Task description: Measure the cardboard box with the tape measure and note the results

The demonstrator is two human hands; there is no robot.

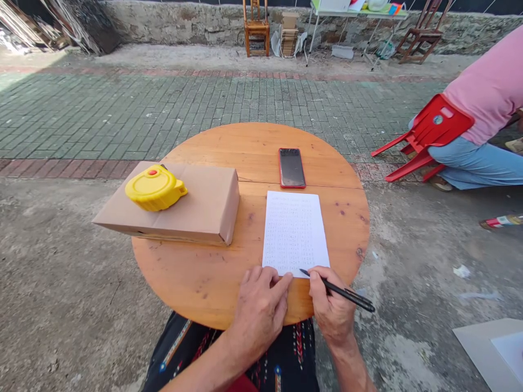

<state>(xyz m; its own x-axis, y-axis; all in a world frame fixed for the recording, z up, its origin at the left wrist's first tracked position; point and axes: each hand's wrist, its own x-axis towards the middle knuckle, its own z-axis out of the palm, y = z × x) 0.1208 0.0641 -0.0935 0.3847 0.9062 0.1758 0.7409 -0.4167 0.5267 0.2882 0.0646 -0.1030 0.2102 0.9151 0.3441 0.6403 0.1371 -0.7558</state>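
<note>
A black pen [345, 294] is gripped between the thumb and fingers of my right hand [333, 305]. Its tip meets the lower part of a white sheet of paper [294, 234] covered in rows of small handwriting, too fine to read. My left hand [263, 299] lies with its fingers over the sheet's bottom left edge, holding nothing. Both hands rest at the near side of a round wooden table [204, 277]. Beyond the paper lies a phone [291, 167] with a dark screen and a red case.
On the table's left, a cardboard box [200, 204] overhangs the edge, carrying a yellow tape measure [154, 188] with a red button. To the right, a person in a pink top [490, 81] sits on a red plastic chair [439, 125]. A bottle [502, 221] lies on the ground.
</note>
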